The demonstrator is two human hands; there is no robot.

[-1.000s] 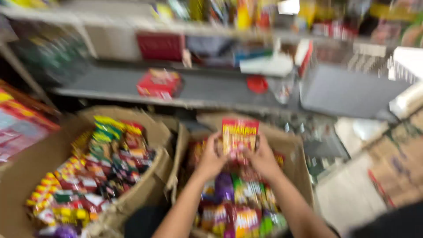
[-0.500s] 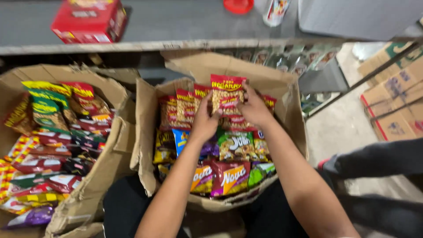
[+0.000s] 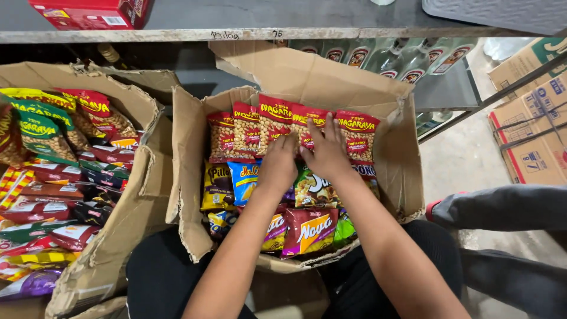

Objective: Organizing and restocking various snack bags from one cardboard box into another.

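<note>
We press our left hand (image 3: 279, 165) and right hand (image 3: 325, 152), each grip loosely spread and closed on nothing, against the row of red nut packets (image 3: 295, 133) standing at the twelve o'clock end of the open cardboard box (image 3: 189, 177), with mixed snack bags (image 3: 310, 227) toward six.

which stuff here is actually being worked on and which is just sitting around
In hand:
left hand
right hand
row of red peanut packets
middle carton

Lying about:
left carton of mixed snacks
red box on shelf
glass bottles
strapped cartons
</note>
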